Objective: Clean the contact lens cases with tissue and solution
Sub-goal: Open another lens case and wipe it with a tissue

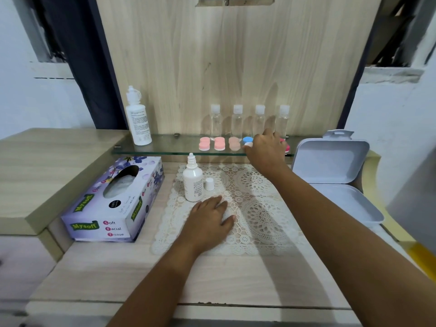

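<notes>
Left hand (211, 218) lies flat, palm down, fingers spread on the lace mat (257, 223) on the desk (141, 274), holding nothing. Tissue box (113, 201) sits left of the mat. Small solution bottle (193, 180) stands uncapped at the mat's far-left corner, its cap (209, 184) just beside it. Open white box (335, 166) sits at right. Right hand (266, 149) reaches onto the glass shelf (169, 148), over a blue-and-white lens case (247, 141); cannot tell if it grips anything. Pink lens cases (219, 143) sit in a row to its left, clear bottles (237, 121) behind, big bottle (138, 119) far left
</notes>
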A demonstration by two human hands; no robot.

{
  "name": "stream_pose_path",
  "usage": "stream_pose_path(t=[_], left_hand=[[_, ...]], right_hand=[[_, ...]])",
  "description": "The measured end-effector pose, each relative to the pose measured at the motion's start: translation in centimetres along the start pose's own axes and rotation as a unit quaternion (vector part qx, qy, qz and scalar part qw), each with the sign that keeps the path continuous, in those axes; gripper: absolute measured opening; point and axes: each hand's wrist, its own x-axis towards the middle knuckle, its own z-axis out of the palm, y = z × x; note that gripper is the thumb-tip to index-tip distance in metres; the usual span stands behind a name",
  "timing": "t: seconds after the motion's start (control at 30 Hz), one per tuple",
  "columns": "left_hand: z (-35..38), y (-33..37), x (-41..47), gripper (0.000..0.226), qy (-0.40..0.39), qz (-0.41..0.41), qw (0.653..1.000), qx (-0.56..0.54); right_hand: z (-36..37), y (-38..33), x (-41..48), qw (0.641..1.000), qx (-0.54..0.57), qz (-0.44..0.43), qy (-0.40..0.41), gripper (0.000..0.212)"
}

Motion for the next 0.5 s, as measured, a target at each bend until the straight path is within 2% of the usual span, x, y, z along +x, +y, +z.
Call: stream_pose_path(t=[0.13, 0.27, 0.5], left_hand=[[0.0, -0.1, 0.1, 0.056, -0.007, -0.002, 1.0, -0.012], [0.0, -0.3, 0.3, 0.054, -0.004, -0.007, 0.999, -0.05], [-0.4, -0.1, 0.2, 0.047, 0.036, -0.036, 0.985, -0.166]], right_hand=[[-0.5, 0.6, -0.4, 0.998, 0.051, 0.001, 0.034, 0.035], [-1.4, 1.2, -2.2, 0.988, 0.145, -0.033, 0.05, 0.034], [-0.9, 2.4, -9.3, 0.964, 0.249, -0.059, -0.077, 0.026]])
